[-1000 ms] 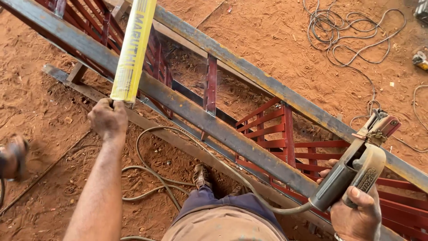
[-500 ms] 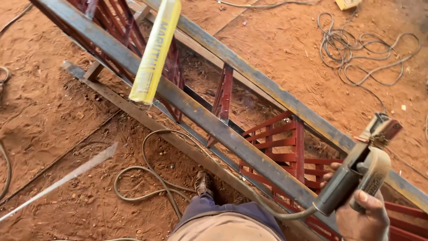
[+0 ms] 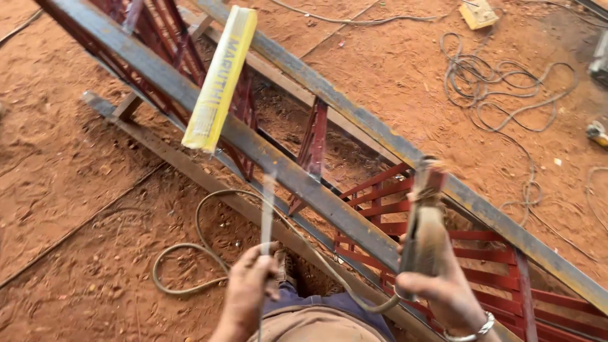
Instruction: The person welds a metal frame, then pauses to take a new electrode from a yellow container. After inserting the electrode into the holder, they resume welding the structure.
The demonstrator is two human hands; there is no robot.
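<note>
Over 2 grey steel beams (image 3: 272,158), the left hand (image 3: 248,288) pinches 1 thin rod (image 3: 268,209) while the right hand (image 3: 443,285) grips 1 electrode holder (image 3: 423,231); 1 yellow packet (image 3: 218,79) lies at 11 o'clock.

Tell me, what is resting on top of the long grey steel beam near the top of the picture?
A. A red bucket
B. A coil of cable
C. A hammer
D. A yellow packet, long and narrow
D: a long, narrow yellow packet lies across the grey steel beam, while the cable coils lie on the red dirt.
</note>
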